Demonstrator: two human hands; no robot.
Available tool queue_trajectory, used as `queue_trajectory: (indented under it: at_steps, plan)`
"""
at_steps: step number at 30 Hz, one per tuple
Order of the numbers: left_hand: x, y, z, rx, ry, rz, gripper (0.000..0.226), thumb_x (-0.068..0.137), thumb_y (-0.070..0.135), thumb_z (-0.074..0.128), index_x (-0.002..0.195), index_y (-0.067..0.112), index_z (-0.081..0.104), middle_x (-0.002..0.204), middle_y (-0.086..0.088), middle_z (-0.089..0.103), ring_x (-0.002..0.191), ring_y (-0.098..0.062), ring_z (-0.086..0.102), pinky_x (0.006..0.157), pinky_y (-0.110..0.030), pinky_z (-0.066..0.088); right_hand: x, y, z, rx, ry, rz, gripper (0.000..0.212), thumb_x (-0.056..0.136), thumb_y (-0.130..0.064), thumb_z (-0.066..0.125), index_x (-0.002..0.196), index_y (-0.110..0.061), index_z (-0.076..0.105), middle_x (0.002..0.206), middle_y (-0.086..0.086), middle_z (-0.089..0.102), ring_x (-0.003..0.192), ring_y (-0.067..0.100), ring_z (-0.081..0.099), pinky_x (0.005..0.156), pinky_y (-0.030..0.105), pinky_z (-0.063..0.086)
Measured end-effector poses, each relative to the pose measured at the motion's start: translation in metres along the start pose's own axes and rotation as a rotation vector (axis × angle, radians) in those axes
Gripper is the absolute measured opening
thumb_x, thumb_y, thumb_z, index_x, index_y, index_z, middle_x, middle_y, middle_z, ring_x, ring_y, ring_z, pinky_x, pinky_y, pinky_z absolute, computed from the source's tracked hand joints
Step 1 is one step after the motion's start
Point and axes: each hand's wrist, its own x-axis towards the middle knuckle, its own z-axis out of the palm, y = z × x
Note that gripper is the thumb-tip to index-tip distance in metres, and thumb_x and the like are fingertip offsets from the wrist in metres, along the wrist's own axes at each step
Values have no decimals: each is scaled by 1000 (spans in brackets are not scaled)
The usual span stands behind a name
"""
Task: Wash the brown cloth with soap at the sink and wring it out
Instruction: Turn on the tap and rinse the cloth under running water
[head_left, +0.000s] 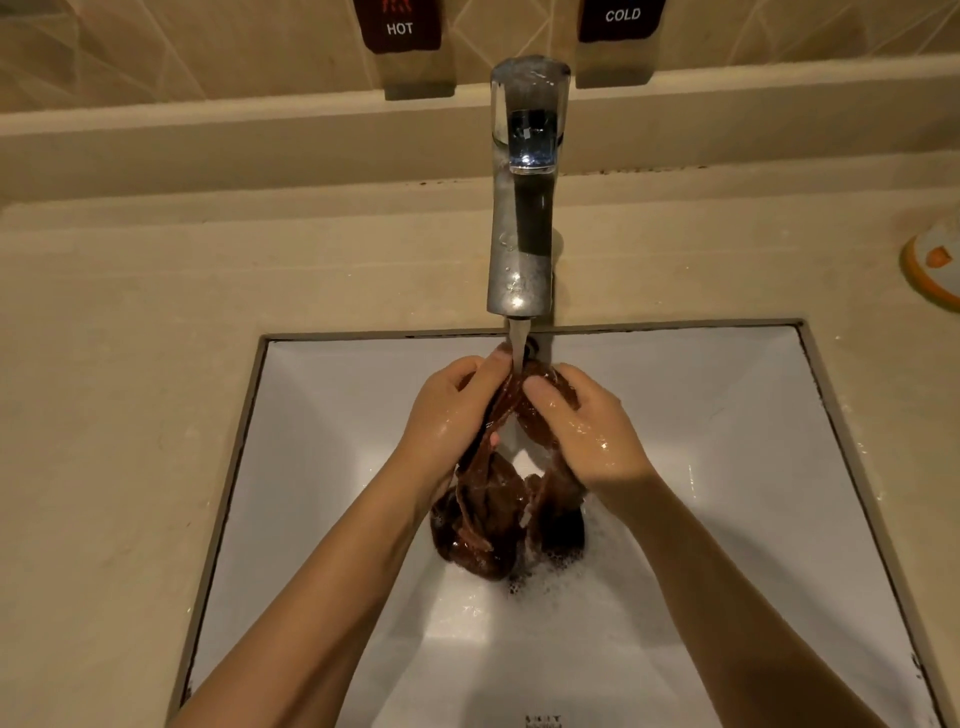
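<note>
You hold the brown cloth (498, 509) over the white sink (322, 467), its top bunched under the stream from the faucet (522, 208) at twelve o'clock. Your left hand (452, 410) pinches the cloth's upper edge between thumb and fingers; your right hand (587, 426) grips the wad beside it. The wet tail hangs toward six o'clock into suds (550, 577) on the basin floor.
</note>
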Motion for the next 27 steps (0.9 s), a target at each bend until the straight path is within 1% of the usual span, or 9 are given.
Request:
queue_trajectory:
  at_steps: [4, 7, 10, 12, 18, 21, 23, 25, 27]
  plan:
    - [1, 4, -15, -88, -46, -115, 40, 85, 42, 63, 87, 3, 71, 65, -5, 65, 46, -9, 56, 48, -19, 45, 4, -6, -23, -162, -125, -7, 20, 92, -32, 51, 83, -24, 67, 77, -12, 66, 70, -3, 61, 64, 10, 47]
    - [2, 2, -21, 41, -164, -138, 40, 76, 46, 69, 88, 8, 75, 83, -7, 74, 76, -19, 69, 75, -28, 54, 8, -7, -35, -257, -220, -7, 15, 90, -29, 56, 83, -28, 69, 80, -13, 68, 73, -3, 63, 66, 11, 49]
    - [-3, 3, -22, 89, -315, -144, 47, 63, 38, 76, 97, 5, 69, 94, -15, 74, 88, -30, 70, 85, -39, 55, 13, -6, -34, -259, -142, -44, 37, 90, -33, 54, 74, -4, 69, 75, 15, 68, 69, 16, 63, 69, 33, 51]
    - [-4, 3, -20, 6, -342, -148, 49, 62, 24, 77, 105, 3, 64, 95, -18, 73, 86, -30, 71, 83, -38, 57, 16, -5, -29, -172, -71, -26, 53, 92, -38, 51, 75, 11, 60, 79, 30, 63, 66, 24, 59, 67, 36, 50]
    - [2, 2, -23, -465, -289, -141, 25, 71, 3, 67, 96, 1, 67, 83, -15, 69, 68, -18, 69, 60, -28, 58, 10, 1, -25, -187, -230, -2, 12, 91, -27, 53, 97, -24, 63, 93, -5, 66, 83, -2, 62, 75, 12, 49]
    - [-1, 2, -22, -508, -301, -139, 12, 67, 3, 64, 69, 9, 75, 71, -9, 69, 60, -13, 66, 59, -24, 56, 10, 9, -27, -392, -217, -24, 14, 92, -27, 54, 105, -26, 58, 106, -6, 56, 94, 2, 55, 78, 13, 43]
    - [-2, 0, -21, -614, -311, -177, 14, 68, 3, 62, 63, 9, 74, 67, -7, 69, 60, -14, 66, 62, -23, 55, 11, 11, -28, -458, -165, -14, 12, 94, -22, 50, 101, -24, 59, 96, -6, 58, 87, 6, 56, 72, 13, 42]
    - [1, -1, -24, -740, -303, -218, 14, 69, 4, 58, 68, 4, 72, 69, -9, 69, 62, -17, 67, 65, -26, 56, 11, 11, -28, -306, -98, 94, 15, 96, -19, 46, 98, -22, 61, 87, -7, 62, 82, 7, 58, 69, 14, 45]
    - [3, 0, -25, -757, -304, -230, 17, 70, 8, 56, 75, 2, 71, 74, -12, 69, 65, -20, 67, 67, -28, 57, 11, 7, -25, -65, -75, 229, 20, 97, -20, 43, 102, -18, 62, 94, -2, 66, 91, 13, 62, 81, 24, 49]
